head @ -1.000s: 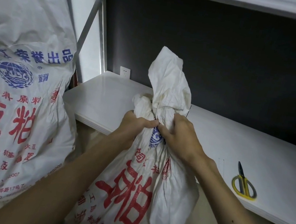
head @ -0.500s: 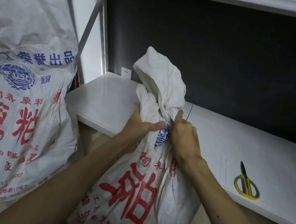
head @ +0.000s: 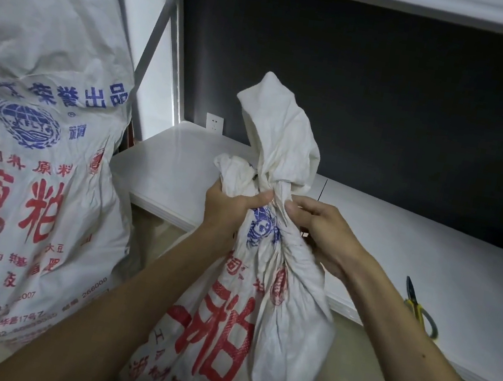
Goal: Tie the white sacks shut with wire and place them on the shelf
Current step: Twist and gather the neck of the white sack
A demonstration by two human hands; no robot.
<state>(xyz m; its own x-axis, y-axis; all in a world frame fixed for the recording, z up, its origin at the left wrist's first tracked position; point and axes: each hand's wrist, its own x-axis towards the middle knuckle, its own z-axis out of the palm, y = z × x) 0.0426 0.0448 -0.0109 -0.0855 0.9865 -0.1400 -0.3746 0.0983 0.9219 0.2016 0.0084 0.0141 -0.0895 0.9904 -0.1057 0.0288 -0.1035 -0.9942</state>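
A white sack [head: 239,320] with red and blue print stands in front of me, its neck gathered into a bunch. A thin dark wire [head: 277,187] rings the neck just above my hands. My left hand [head: 228,206] grips the neck from the left, thumb across the front. My right hand [head: 319,230] is at the right side of the neck with its fingers curled; a thin dark wire end shows by those fingers, and the grip itself is hidden. The loose sack top flops upward above the tie.
A second, larger white sack [head: 28,155] fills the left side. The white shelf board [head: 429,268] runs behind the sack, with yellow-handled scissors [head: 420,309] near its right front edge. A metal shelf post [head: 171,46] and a wall socket [head: 214,123] stand at the back left.
The sack's floppy top swung from left toward upright. My right hand moved off the front of the neck to its right side; the wire end that stuck up beside it is no longer standing there.
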